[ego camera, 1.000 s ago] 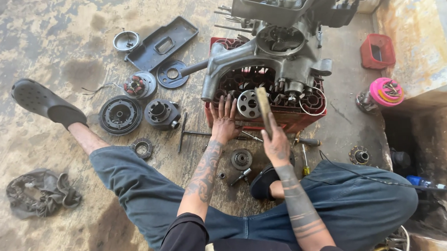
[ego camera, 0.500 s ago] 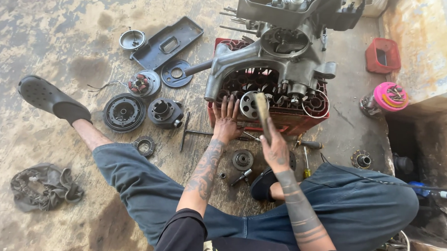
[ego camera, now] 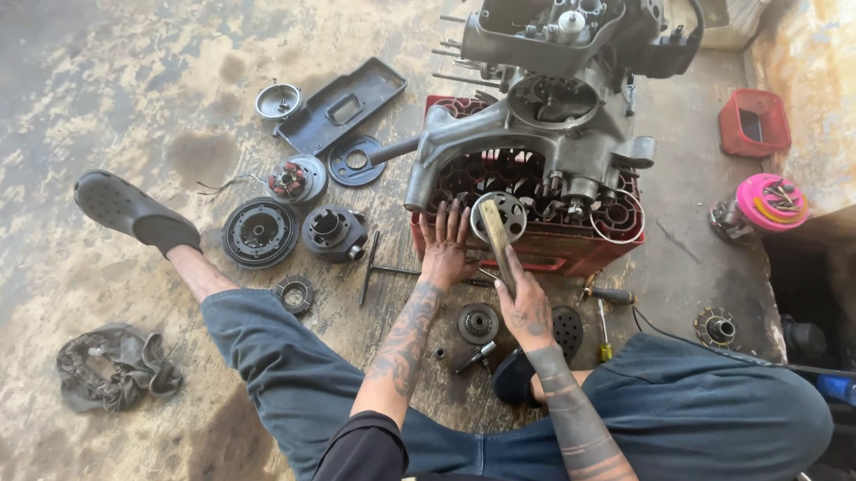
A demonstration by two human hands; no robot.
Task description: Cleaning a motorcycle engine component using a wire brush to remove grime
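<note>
A worn wooden handle (ego camera: 497, 246) stood gripped in the right hand (ego camera: 528, 310), its top against a round grey metal gear (ego camera: 499, 215) just beside the left hand's (ego camera: 445, 253) fingertips.

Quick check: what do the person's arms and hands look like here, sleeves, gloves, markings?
Both hands are bare, no gloves. The left hand leads back along a forearm covered in dark tattoo patterns to a black sleeve ending near the elbow. The right hand also has tattoos, with dark banded tattoos ringing the forearm. No watch or rings can be made out.
</note>
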